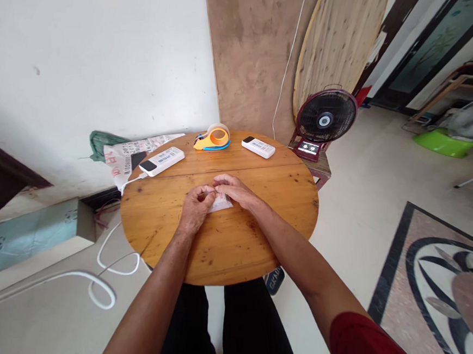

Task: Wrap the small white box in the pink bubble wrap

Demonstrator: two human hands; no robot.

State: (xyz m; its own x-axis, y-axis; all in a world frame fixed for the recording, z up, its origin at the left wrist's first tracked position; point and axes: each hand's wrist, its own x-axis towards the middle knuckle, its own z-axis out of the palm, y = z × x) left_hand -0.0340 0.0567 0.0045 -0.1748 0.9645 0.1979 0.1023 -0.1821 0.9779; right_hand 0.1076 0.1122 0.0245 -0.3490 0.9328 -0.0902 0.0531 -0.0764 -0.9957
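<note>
Near the middle of the round wooden table, a small whitish packet with faint reddish print lies between my hands. My left hand pinches its upper left edge with thumb and forefinger. My right hand reaches over its top from the right, fingers closed together at the same edge and meeting the left fingertips. The fingers partly cover the packet, so its upper side is hidden.
An orange tape dispenser stands at the table's back. White power strip-like devices lie at back left and back right; the left one has a white cable. A dark red fan stands beyond the right edge.
</note>
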